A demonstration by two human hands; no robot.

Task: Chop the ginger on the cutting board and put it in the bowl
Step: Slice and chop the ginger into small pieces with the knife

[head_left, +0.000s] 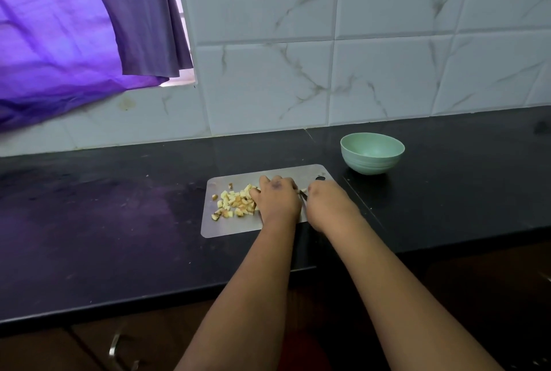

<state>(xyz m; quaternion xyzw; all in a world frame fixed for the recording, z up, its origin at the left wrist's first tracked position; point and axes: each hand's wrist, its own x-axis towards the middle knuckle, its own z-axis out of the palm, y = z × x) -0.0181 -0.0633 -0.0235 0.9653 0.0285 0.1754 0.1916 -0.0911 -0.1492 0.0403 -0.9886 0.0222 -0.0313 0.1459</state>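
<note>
A steel-grey cutting board (229, 227) lies on the black counter. Several small yellow ginger cubes (235, 202) are piled on its left half. My left hand (278, 199) sits curled over the board just right of the pile, its fingers holding something I cannot make out. My right hand (326, 205) grips a knife (303, 194) whose dark blade shows only as a sliver between the two hands, with a pale ginger bit beside it. An empty pale green bowl (372, 153) stands beyond the board's right corner.
The black counter (119, 221) runs wide to the left and right of the board. A marble-tiled wall (328, 72) rises behind it. A purple curtain (74, 27) hangs at the upper left. Cabinet handles (114, 346) show below the counter edge.
</note>
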